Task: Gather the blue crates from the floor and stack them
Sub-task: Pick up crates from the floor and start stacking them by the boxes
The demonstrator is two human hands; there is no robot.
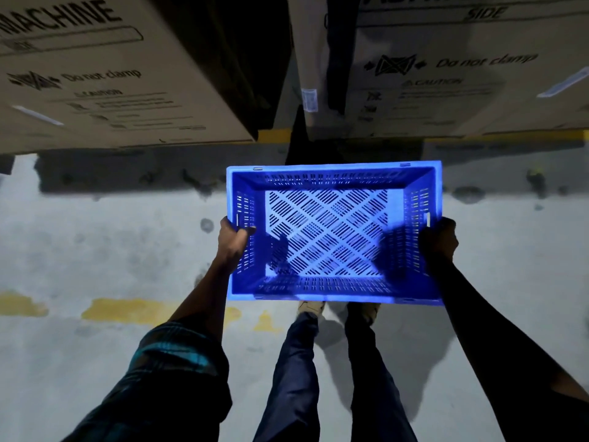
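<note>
I hold one empty blue crate (333, 232) level in front of me, above the grey floor, with its slotted bottom and perforated walls in full view. My left hand (232, 242) grips its left rim, the thumb hooked over the edge into the crate. My right hand (439, 239) grips the right rim near a handle slot; it is in dark shadow. No other blue crate is in view.
Two large cardboard cartons stand just ahead, one at left (111, 68) and one at right (452, 68), with a dark gap between them. Worn yellow floor lines (127, 309) cross the concrete. My legs and shoes (310, 309) are below the crate.
</note>
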